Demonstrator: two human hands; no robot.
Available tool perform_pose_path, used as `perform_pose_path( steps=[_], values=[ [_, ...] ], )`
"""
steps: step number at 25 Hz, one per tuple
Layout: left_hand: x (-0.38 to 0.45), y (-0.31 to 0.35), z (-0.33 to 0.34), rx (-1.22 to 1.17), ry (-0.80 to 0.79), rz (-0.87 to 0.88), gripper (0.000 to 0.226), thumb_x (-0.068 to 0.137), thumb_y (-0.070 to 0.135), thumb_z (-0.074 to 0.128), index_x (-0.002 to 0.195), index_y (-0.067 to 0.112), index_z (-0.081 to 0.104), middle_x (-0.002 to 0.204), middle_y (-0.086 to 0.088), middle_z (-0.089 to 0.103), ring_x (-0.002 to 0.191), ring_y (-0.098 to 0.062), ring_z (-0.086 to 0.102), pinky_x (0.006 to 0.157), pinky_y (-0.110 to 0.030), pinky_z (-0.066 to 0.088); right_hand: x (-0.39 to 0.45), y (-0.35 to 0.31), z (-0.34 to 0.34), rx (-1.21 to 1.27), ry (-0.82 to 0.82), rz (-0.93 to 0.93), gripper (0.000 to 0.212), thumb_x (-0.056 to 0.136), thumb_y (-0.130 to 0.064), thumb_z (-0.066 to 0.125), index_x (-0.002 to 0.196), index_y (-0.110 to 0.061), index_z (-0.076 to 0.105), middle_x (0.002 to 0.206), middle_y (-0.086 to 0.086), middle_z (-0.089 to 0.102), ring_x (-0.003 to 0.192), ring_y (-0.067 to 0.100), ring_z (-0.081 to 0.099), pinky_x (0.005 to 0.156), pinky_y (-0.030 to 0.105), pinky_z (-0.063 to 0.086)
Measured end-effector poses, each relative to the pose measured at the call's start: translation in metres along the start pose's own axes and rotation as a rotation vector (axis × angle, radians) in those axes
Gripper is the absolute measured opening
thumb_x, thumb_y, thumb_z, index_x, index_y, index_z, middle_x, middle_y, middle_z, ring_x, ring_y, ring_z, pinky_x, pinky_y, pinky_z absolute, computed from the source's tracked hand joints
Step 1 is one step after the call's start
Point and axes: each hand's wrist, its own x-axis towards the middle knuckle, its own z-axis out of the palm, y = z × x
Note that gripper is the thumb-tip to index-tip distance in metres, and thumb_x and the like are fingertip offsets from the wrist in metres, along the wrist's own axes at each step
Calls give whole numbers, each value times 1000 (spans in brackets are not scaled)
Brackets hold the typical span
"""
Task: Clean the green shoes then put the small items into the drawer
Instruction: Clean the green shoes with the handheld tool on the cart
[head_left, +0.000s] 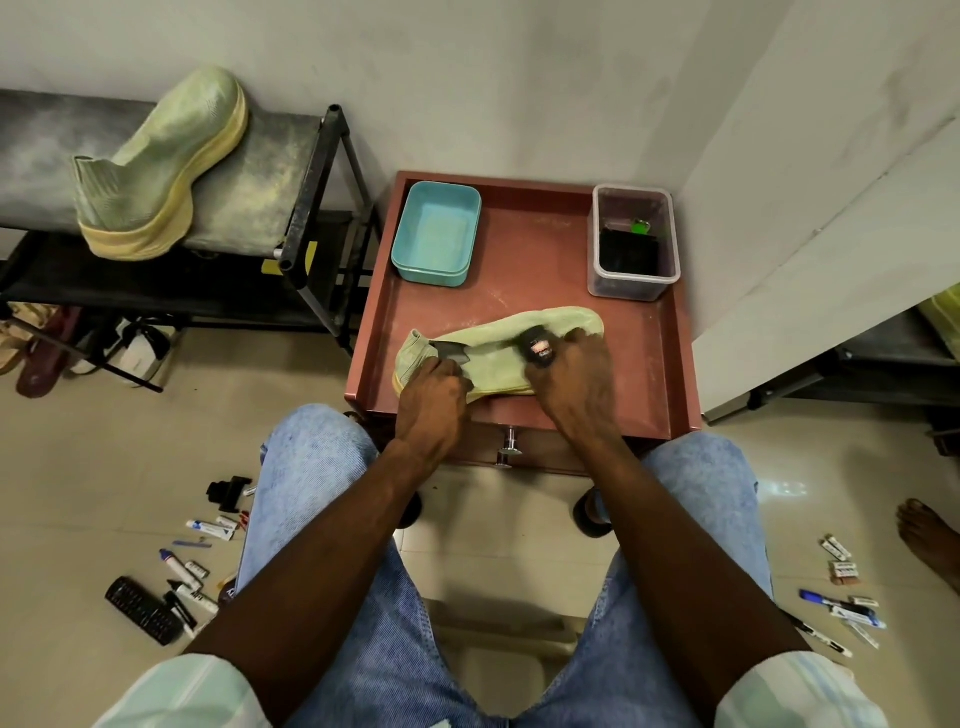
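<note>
One green shoe (498, 340) lies on its side on the reddish-brown drawer table (524, 291). My left hand (431, 402) grips its heel end near the opening. My right hand (571, 384) holds a small black brush or polish applicator (540, 347) against the shoe's upper near the toe. The second green shoe (166, 166) rests on the dusty top shelf of the rack at the left. The drawer's metal knob (509, 447) shows below the table's front edge. Markers, tubes, batteries and a remote (143, 610) lie scattered on the floor left, with more small items (844, 597) on the right.
A blue tub (436, 234) stands at the table's back left, a clear container (634, 241) with dark contents at the back right. The black shoe rack (317, 197) holds sandals low down. My knees flank the table. Another person's bare foot (930, 540) is at the far right.
</note>
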Motion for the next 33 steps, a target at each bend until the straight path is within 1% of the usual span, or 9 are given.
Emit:
perform_pose_path(
  steps=[3, 7, 11, 12, 16, 20, 25, 29, 33],
  values=[
    [-2, 5, -6, -15, 12, -4, 14, 83, -10, 55, 91, -7, 66, 102, -24, 62, 99, -38, 54, 84, -42, 42, -5, -10, 8, 119, -163, -155, 51, 78, -35, 68, 125, -18, 64, 109, 13, 62, 100, 34, 53, 84, 39, 45],
    [0, 2, -1, 17, -15, 16, 16, 83, -2, 59, 94, 0, 69, 103, -15, 64, 100, -31, 54, 86, -39, 45, 1, 22, 1, -36, 111, 97, 45, 83, -36, 61, 125, -18, 60, 113, 13, 58, 102, 30, 49, 86, 40, 44],
    [7, 2, 2, 92, -13, 55, 18, 81, 18, 63, 94, 11, 74, 103, -7, 67, 100, -25, 53, 92, -34, 42, -18, -12, 16, 28, -115, -148, 49, 82, -40, 61, 125, -19, 62, 110, 14, 62, 100, 33, 52, 85, 41, 45],
    [8, 3, 1, 95, -12, 51, 19, 82, 19, 62, 94, 12, 74, 103, -7, 67, 100, -25, 53, 92, -34, 41, -16, -8, 12, 38, -102, -144, 47, 82, -39, 62, 124, -17, 63, 109, 14, 62, 100, 33, 53, 85, 41, 45],
    [9, 4, 2, 132, -30, 55, 20, 86, 21, 59, 98, 11, 72, 106, -8, 65, 105, -24, 51, 93, -34, 40, -3, 32, -10, -90, 110, 122, 45, 85, -38, 61, 124, -15, 60, 112, 14, 60, 102, 30, 51, 86, 40, 44],
    [13, 7, 5, 147, -50, 99, 21, 84, 25, 61, 98, 13, 72, 107, -6, 65, 111, -24, 49, 97, -36, 40, -22, 3, 6, 66, -134, -120, 51, 83, -39, 66, 129, -20, 60, 108, 15, 63, 99, 32, 54, 81, 39, 46],
    [13, 11, 8, 158, -51, 101, 19, 86, 23, 60, 93, 11, 73, 102, -7, 67, 109, -25, 50, 94, -38, 41, -11, 38, -14, -84, 113, 147, 51, 84, -38, 65, 128, -15, 58, 113, 14, 63, 103, 31, 56, 86, 41, 48],
    [15, 18, 5, 178, -67, 134, 18, 83, 19, 61, 92, 9, 73, 97, -10, 68, 101, -28, 56, 89, -38, 42, -35, 8, 1, 80, -111, -88, 61, 79, -42, 70, 135, -22, 55, 103, 12, 68, 93, 31, 63, 79, 36, 49],
    [16, 21, 5, 162, -77, 98, 14, 78, 15, 62, 78, 9, 75, 83, -12, 68, 86, -31, 60, 77, -39, 47, -24, 50, -16, 8, 63, 191, 60, 85, -44, 65, 137, -19, 50, 104, 16, 64, 92, 31, 60, 79, 36, 50]
  ],
)
